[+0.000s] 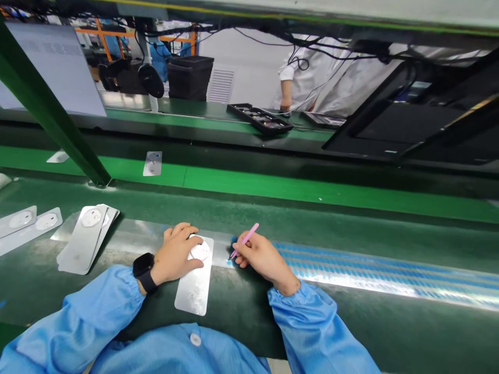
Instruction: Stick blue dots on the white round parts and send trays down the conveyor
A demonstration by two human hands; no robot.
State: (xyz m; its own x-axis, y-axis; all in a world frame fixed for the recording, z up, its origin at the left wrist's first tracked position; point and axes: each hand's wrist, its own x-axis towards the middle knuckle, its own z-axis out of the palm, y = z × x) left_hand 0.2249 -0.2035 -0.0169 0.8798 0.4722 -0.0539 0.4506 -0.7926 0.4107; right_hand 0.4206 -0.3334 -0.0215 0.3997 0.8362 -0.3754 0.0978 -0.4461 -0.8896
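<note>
The silver back plate [194,285] lies flat on the green bench [351,322] right before you, just left of the long strip of blue stickers [370,267]. Your left hand [177,254] rests spread over its white round pad [200,251], fingers loosely bent. Your right hand [261,257] pinches pink tweezers [245,240], tips down at the strip's left end.

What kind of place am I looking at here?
Most likely an electronics assembly line in a factory. A green conveyor belt runs past the bench, the left hand steadies a silver plate while the right hand holds pink tweezers, and a white-coated co-worker stands opposite.
</note>
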